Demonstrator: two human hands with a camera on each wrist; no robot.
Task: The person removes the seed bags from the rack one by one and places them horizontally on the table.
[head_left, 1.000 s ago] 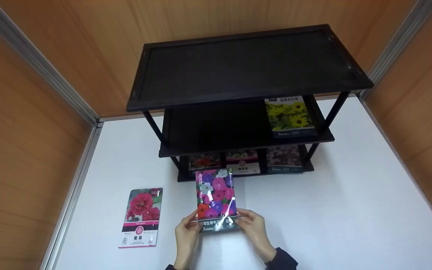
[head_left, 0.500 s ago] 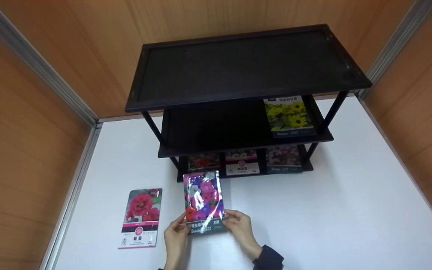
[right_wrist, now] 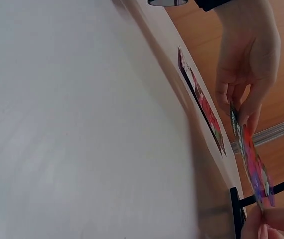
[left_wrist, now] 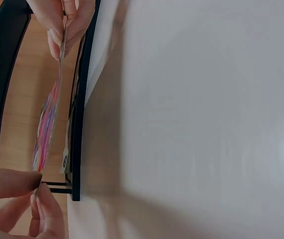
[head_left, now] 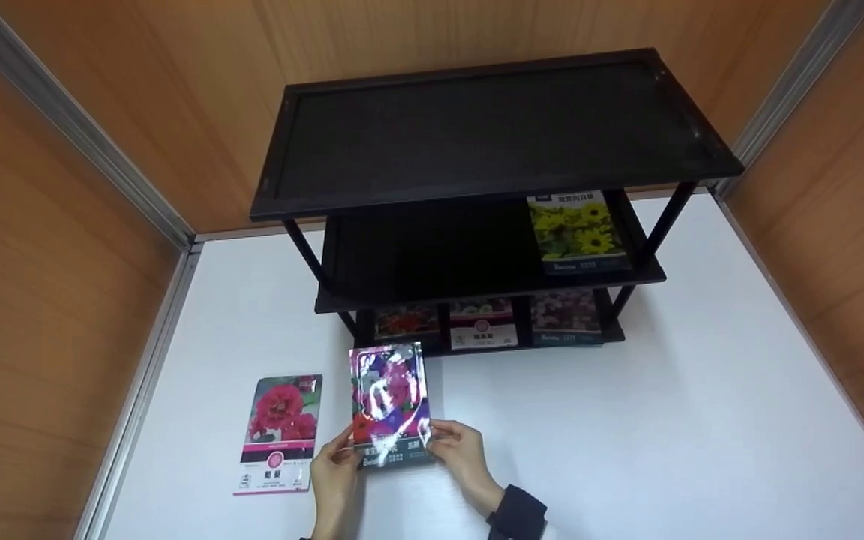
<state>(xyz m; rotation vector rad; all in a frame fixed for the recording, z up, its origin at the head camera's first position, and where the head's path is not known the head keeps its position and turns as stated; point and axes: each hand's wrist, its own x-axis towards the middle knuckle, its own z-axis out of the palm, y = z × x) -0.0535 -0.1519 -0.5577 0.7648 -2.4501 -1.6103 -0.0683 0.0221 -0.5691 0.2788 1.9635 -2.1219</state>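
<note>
A glossy flower-seed packet (head_left: pixel 391 394) printed with pink, purple and red blooms is raised above the white table, in front of the rack. My left hand (head_left: pixel 335 471) pinches its lower left edge between thumb and fingers. At the lower right edge, my right hand (head_left: pixel 464 454) grips it the same way. Glare covers much of its front in the head view. Seen nearly edge-on in the left wrist view, the packet (left_wrist: pixel 47 130) stretches between both hands. To the left of my left hand, a second seed packet (head_left: pixel 278 431) with a pink bloom lies flat on the table.
A black three-tier rack (head_left: pixel 492 135) stands at the back. On its middle shelf, at the right, is a yellow-flower packet (head_left: pixel 579 231). Several packets, one with a white-and-pink label (head_left: pixel 483 335), line the bottom shelf, partly hidden. Wooden panels (head_left: pixel 49 315) enclose the table (head_left: pixel 627 442).
Both hands have moved left with the held packet, bringing it closer to the pink-bloom packet. Glare on its front has grown. The packets on the rack and table stay put.
</note>
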